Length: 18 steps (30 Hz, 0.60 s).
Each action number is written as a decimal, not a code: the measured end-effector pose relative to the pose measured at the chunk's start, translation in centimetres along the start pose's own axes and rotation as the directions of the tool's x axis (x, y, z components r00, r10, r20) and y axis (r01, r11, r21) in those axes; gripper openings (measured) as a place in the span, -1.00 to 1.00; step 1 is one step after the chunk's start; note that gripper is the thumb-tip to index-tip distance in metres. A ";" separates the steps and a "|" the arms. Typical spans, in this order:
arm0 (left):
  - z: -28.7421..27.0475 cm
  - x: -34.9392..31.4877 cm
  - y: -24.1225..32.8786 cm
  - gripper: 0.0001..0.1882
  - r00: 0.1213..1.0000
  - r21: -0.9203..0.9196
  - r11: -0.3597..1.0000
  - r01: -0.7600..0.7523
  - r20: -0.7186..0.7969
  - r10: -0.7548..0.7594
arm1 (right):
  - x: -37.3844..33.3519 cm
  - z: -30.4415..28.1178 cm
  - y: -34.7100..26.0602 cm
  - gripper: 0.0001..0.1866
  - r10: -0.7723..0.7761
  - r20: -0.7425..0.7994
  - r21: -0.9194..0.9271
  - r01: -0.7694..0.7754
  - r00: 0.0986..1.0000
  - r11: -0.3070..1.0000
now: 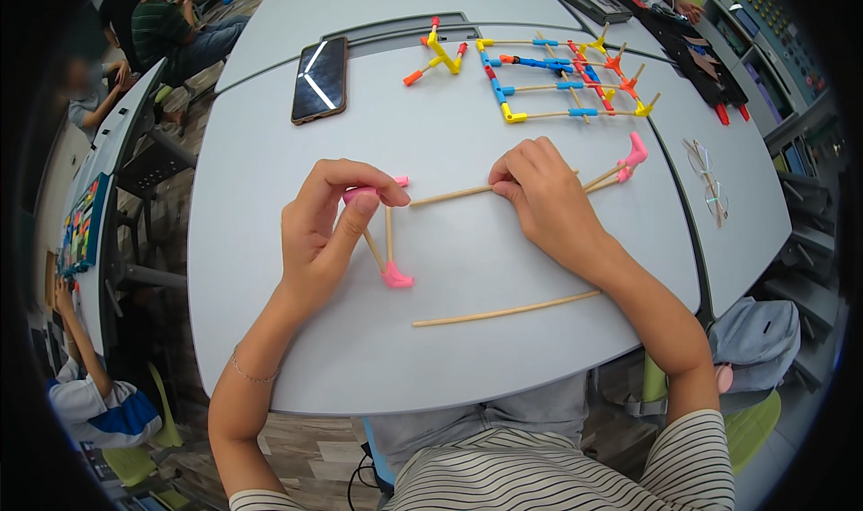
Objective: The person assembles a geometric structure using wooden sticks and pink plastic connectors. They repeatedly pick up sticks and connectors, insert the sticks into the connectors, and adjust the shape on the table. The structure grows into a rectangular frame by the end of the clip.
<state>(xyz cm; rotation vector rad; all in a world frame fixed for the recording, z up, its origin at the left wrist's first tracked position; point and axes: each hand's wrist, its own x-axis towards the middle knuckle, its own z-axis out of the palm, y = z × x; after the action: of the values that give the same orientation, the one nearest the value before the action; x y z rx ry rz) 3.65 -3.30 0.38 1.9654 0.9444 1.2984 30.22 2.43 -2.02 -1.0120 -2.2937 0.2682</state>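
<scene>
My left hand [316, 219] pinches a pink plastic connector [361, 194] between thumb and fingers. Two short wooden sticks [388, 232] run from it down to another pink connector [396, 277] on the table. In my right hand [547, 196] is a long wooden stick [449, 195], held near its middle. Its left end points at the connector in my left hand, apparently just short of it. Beyond my right hand, more pink connectors [635, 150] join short sticks, partly hidden by the hand. A loose long stick [503, 313] lies nearer to me.
At the back stand a stick frame [564, 87] with coloured connectors and a small yellow-and-red piece [440, 57]. A phone [320, 79] lies back left. Eyeglasses [710, 187] rest on the right table, above a grey backpack [755, 336]. Other people sit at left.
</scene>
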 end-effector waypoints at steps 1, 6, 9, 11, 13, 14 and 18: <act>0.1 0.0 0.1 -0.72 1.000 -0.003 1.000 0.007 -0.011 -0.007 | 0.1 0.0 0.0 -0.93 0.016 -0.005 -0.003 -0.016 1.000 1.000; 0.3 0.1 -1.3 -0.52 0.996 -0.068 0.997 0.047 -0.076 -0.052 | 0.2 0.3 0.3 -0.93 0.037 -0.045 -0.035 -0.039 0.998 0.999; -0.3 0.4 -2.1 -0.57 0.976 -0.094 0.976 0.198 -0.070 -0.205 | 0.3 0.5 0.5 -0.93 0.032 -0.057 -0.031 -0.033 0.998 0.999; -0.5 0.5 -2.4 -0.65 0.938 0.004 0.939 0.344 -0.058 -0.343 | 0.3 0.6 0.5 -0.93 0.034 -0.057 -0.010 -0.035 0.998 0.999; -0.8 0.5 -2.4 -0.72 0.918 0.112 0.912 0.395 -0.025 -0.395 | 0.4 0.7 0.5 -0.93 0.033 -0.058 0.002 -0.033 0.998 0.999; -0.9 0.6 -2.4 -0.75 0.924 0.169 0.912 0.375 0.008 -0.381 | 0.4 0.8 0.5 -0.93 0.031 -0.059 0.004 -0.031 0.998 1.000; -0.9 0.7 -2.0 -0.79 0.961 0.346 0.911 0.223 0.080 -0.265 | 0.4 0.9 0.5 -0.94 0.019 -0.069 0.012 -0.018 0.997 1.000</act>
<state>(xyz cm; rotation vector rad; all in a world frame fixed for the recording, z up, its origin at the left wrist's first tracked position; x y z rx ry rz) 2.54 -1.48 -0.48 2.0657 1.3714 0.9072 29.70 3.14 -2.75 -1.0220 -2.2196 0.2495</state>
